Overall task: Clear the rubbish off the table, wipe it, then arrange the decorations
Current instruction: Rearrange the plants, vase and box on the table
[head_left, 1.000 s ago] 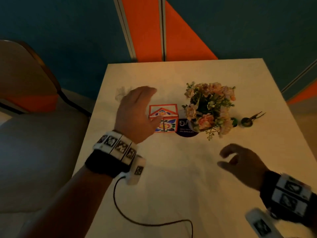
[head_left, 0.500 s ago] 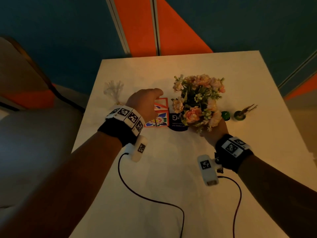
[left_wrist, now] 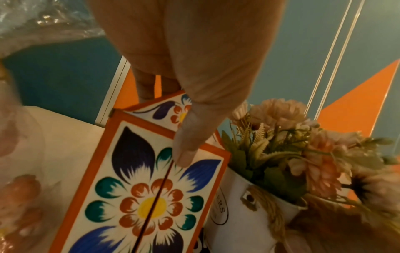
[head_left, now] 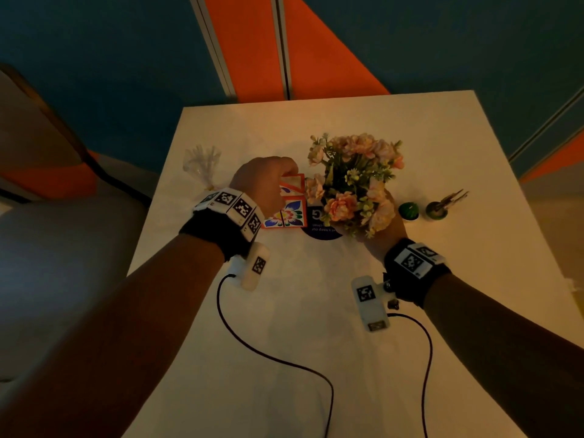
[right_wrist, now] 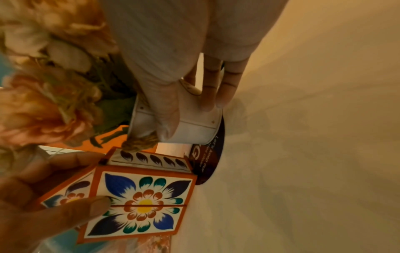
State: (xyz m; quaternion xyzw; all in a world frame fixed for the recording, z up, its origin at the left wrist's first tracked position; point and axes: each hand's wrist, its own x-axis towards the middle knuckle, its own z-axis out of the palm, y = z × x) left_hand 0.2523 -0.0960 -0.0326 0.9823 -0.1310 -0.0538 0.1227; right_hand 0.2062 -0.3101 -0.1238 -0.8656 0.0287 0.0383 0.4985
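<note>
A small painted box [head_left: 291, 205] with an orange border and flower pattern stands mid-table. My left hand [head_left: 268, 181] grips it from the left, thumb on the front face [left_wrist: 184, 154] and fingers over the roof-shaped top. Right beside it is a white pot [right_wrist: 194, 127] of pink artificial flowers [head_left: 354, 178], and my right hand [head_left: 380, 237] holds it with the thumb and fingers curled round its wall. The blooms hide most of that hand in the head view. Pot and box rest partly on a dark round mat [head_left: 322, 230].
A clear plastic bag [head_left: 202, 165] lies left of the box near the table edge. Right of the flowers stand a small green object [head_left: 408, 211] and a tiny pot with sticks [head_left: 437, 210]. A chair [head_left: 47, 153] is at the left. The white table [head_left: 300, 327] shows bare surface in front.
My right hand moved forward from the near table to the flower pot and took hold of it. My left hand closed round the painted box.
</note>
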